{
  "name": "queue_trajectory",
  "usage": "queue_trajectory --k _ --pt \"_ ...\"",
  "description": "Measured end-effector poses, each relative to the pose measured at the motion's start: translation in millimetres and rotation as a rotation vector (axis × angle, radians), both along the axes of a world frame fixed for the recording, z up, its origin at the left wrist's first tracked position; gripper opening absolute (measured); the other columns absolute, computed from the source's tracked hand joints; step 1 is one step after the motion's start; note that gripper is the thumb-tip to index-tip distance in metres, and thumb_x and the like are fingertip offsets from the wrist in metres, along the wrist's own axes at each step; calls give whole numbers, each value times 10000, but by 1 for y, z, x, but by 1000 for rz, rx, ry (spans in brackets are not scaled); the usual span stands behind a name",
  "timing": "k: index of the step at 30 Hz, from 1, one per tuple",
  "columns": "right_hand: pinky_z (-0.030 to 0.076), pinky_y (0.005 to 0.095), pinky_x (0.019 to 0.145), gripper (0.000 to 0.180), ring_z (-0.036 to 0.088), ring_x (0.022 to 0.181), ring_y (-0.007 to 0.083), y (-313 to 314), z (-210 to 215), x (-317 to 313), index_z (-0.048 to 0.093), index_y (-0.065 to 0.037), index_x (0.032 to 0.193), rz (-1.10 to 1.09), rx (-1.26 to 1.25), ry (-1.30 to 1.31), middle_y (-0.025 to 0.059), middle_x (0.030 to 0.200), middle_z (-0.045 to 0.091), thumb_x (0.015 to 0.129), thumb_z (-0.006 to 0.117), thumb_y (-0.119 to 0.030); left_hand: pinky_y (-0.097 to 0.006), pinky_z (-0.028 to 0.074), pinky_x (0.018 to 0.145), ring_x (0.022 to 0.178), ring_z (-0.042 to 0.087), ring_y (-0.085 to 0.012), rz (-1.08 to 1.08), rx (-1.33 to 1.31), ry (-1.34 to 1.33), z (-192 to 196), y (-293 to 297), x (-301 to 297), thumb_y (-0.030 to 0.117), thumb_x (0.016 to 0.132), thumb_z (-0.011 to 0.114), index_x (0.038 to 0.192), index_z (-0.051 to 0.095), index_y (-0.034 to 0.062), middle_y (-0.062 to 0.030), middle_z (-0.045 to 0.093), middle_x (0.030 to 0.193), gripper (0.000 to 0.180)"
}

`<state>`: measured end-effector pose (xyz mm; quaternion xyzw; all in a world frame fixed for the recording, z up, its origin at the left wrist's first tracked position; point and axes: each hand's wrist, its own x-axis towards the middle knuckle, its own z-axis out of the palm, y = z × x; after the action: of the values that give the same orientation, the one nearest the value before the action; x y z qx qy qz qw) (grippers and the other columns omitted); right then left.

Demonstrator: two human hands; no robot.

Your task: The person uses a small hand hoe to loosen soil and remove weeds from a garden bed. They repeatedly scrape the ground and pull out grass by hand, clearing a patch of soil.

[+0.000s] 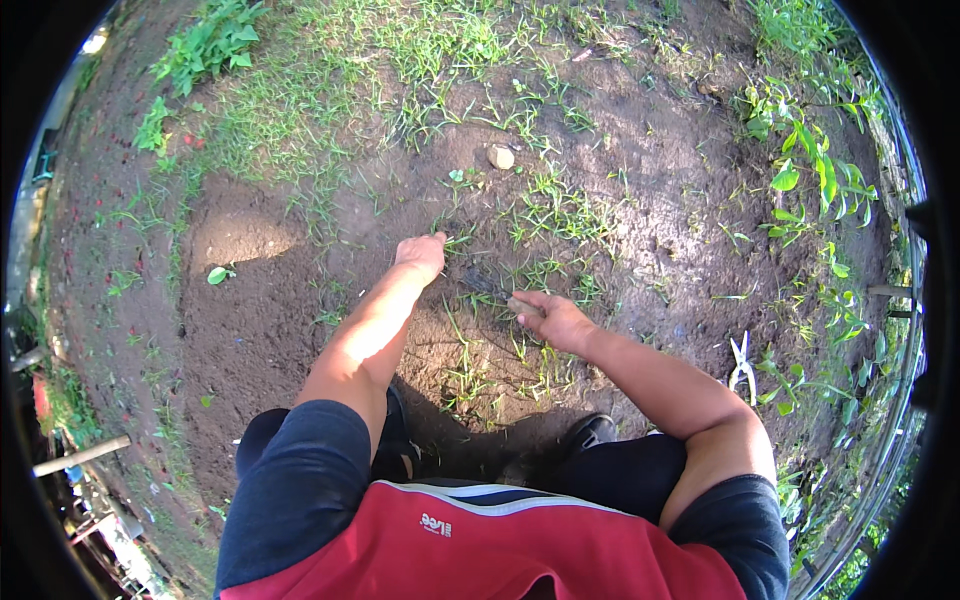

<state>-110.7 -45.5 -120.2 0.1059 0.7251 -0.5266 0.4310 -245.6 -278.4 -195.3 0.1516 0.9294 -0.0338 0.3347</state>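
On the bare soil near the patch's middle, the left hand (420,254) is clenched on a grass tuft (452,240), mid-pull by the look of it. The right hand (550,318) grips a short tool (492,286) dug in beside it; loosening the roots likely calls for a firm lever.

The grass tuft (455,240) is a thin spray of green blades rooted in the dark soil, lying right at the tips of the left hand's fingers (432,240). The tool (500,290) is short, with a pale wooden handle wrapped by the right hand's fingers (532,300); its dark end slants down into the earth just beyond them, pointing toward the tuft.
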Motion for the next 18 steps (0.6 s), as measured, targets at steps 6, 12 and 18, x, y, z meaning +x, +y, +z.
queue_trajectory --k 6,12,18 --pt "360 250 353 468 418 421 79 1 -9 3 410 -230 1375 -126 -123 -217 13 642 499 930 552 -245 -443 467 873 1020 596 -355 368 113 45 -15 -6 7 161 863 466 1108 565 100 -185 629 1073 271" --pt "383 259 381 462 442 455 93 33 29 -17 443 -200 1357 110 35 -105 37 707 569 922 564 -296 -456 466 862 1002 590 -377 661 339 242 -32 -27 3 297 903 454 1107 567 91 -182 628 1069 311" --pt "502 340 766 493 615 919 230 31 36 -24 442 -161 1353 216 163 79 117 1069 633 891 579 -265 -458 447 874 1010 586 -374 317 199 110 6 -27 0 338 899 456 1077 557 48 -214 624 1051 355"
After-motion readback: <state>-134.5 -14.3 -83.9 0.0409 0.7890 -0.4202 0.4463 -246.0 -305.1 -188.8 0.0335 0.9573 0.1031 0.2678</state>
